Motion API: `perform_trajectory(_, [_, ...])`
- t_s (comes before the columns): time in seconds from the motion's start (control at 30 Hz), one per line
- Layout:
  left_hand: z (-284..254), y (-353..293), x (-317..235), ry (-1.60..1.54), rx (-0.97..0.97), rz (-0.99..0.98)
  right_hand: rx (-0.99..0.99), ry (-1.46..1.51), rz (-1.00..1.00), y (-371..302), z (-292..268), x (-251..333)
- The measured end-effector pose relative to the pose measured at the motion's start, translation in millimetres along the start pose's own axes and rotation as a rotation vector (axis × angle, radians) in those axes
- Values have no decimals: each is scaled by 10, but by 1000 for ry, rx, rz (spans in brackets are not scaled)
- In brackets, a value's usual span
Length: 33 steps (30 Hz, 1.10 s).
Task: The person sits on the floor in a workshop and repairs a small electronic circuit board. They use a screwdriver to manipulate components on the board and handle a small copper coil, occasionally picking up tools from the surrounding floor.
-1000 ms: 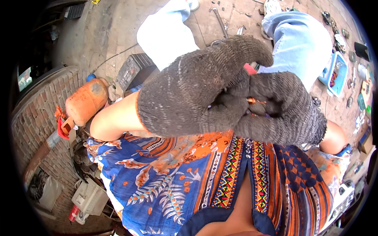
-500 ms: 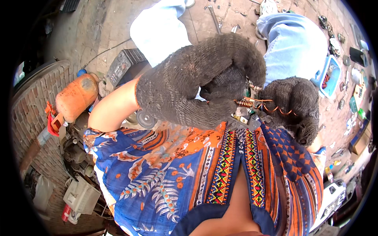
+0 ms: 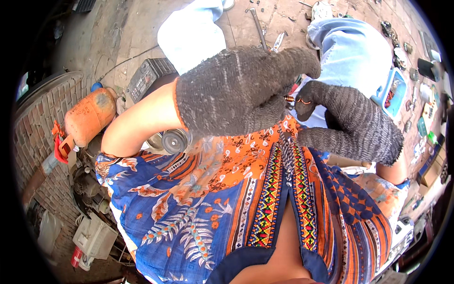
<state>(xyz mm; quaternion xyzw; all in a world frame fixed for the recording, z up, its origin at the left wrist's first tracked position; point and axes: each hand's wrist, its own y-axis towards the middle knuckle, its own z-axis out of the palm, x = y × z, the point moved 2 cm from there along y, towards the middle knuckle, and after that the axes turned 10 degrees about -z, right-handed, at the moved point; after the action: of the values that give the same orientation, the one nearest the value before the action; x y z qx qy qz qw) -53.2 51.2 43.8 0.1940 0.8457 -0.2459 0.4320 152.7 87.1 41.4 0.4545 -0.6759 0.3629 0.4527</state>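
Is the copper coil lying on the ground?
No, the copper coil shows between the gloved left hand and right hand, raised above the ground.

Paved floor (image 3: 125, 31) ahead of me
I see brickwork (image 3: 35, 130) to my left; bright light shows the floor's joints and dark stains.

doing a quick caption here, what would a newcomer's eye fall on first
Probably the left hand and right hand, both dark-gloved, near the centre, with a small copper-coloured coil between them. Below, a blue-and-orange patterned shirt fills much of the view. An orange tank stands out at left, a blue tub at right.
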Motion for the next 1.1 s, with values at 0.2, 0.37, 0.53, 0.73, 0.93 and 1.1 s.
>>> perform_trajectory(0.2, [-25, -12, 46, 20, -108, 75, -222, 46, 11, 55, 71, 44])
perform_trajectory(0.37, [-85, -93, -211, -163, -193, 68, -165, -81, 117, 2, 56, 103])
perform_trajectory(0.53, [-356, -28, -550, -446, -102, -117, -894, -173, -168, -163, 340, 89])
perform_trajectory(0.73, [-191, -72, -200, -366, -133, 192, -1219, 1037, -69, -88, 175, 205])
perform_trajectory(0.93, [-133, -131, -177, -442, -121, 134, -706, 1546, -370, -12, 11, 170])
perform_trajectory(1.1, [-158, -123, -216, -508, -89, -68, -713, 1474, -215, 63, -66, 206])
